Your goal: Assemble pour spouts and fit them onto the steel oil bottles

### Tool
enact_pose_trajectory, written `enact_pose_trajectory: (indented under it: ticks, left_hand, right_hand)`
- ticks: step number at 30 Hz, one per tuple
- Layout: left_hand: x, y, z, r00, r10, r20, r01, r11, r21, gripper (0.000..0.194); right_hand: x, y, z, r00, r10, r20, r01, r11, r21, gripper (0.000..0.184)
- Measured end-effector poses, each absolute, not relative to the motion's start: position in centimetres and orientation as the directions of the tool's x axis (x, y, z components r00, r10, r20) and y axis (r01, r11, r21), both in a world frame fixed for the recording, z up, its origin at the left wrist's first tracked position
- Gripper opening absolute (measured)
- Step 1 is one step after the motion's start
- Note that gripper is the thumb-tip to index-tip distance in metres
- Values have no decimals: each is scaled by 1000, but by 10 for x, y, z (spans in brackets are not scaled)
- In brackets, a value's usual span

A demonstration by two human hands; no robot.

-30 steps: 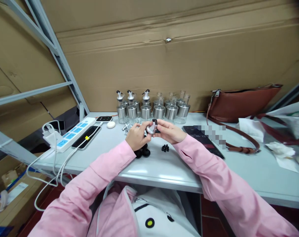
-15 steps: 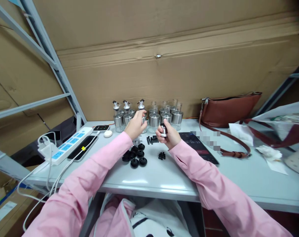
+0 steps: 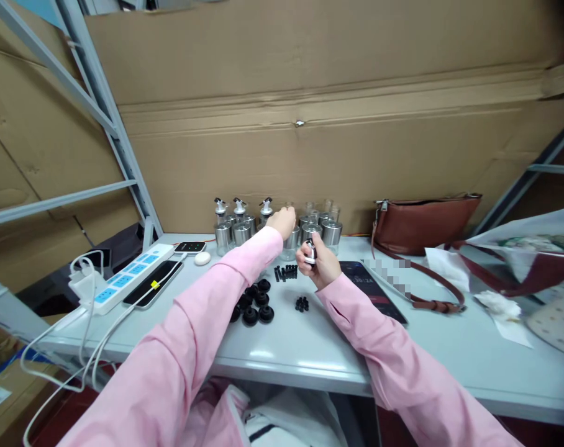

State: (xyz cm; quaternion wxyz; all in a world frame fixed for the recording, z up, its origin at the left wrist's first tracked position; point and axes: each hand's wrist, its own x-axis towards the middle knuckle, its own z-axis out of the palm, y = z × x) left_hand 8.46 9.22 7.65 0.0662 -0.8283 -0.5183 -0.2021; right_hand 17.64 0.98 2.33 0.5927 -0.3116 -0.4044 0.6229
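Observation:
My left hand reaches far across the table and closes over the top of a glass bottle in the row of steel-sleeved bottles by the cardboard wall. My right hand is held above the table, fingers wrapped round a small silver and black pourer cap. Three bottles with pourer caps fitted stand at the left of the row. On the table below my hands lie black rubber stoppers, small black tubes and a small cluster of black bits.
A power strip with a white charger and cables, two phones and a white oval case lie at the left. A dark phone sits to the right, then a brown leather bag, crumpled tissues and a shelf frame.
My hands came apart from working the cap together. The left hand stretched forward onto a bottle in the row; the right hand kept the cap. The camera tilted upward.

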Motion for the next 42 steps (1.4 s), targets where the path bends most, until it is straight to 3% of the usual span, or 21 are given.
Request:
enact_pose_trajectory:
  ticks: [7, 13, 15, 18, 20, 23, 29, 38, 42]
  left_hand:
    - [73, 68, 86, 490, 732, 473, 825, -565, 21, 18]
    - [56, 42, 112, 473, 608, 638, 770, -637, 36, 13]
    - [51, 36, 113, 423, 557, 715, 726, -680, 100, 9]
    - [44, 25, 102, 292, 504, 813, 465, -818, 340, 9]
    - [40, 17, 88, 263, 561, 785, 262, -824, 502, 13]
    - [35, 5, 65, 291, 627, 723, 152, -776, 612, 20]
    - [31, -10, 41, 347, 678, 648, -12, -687, 726, 30]
    - [34, -15, 36, 411, 662, 626, -366, -509, 779, 32]
    - [37, -14, 30, 429, 658, 619, -391, -482, 784, 36]
  right_hand:
    - [178, 11, 23, 53, 990, 130, -469, 140, -872, 57]
    - [184, 13, 22, 190, 963, 193, -455, 260, -852, 55]
    - [185, 13, 23, 213, 952, 220, -446, 295, -845, 55]
    - [185, 12, 23, 220, 941, 257, -438, 331, -836, 54]
    - [184, 12, 21, 210, 938, 275, -439, 342, -831, 53]
    - [182, 14, 18, 184, 935, 304, -447, 356, -821, 51]
    - [178, 15, 14, 202, 880, 430, -443, 474, -761, 37]
    - [172, 6, 13, 163, 771, 616, -274, 635, -722, 44]
    - [170, 1, 16, 136, 768, 625, -221, 639, -737, 45]
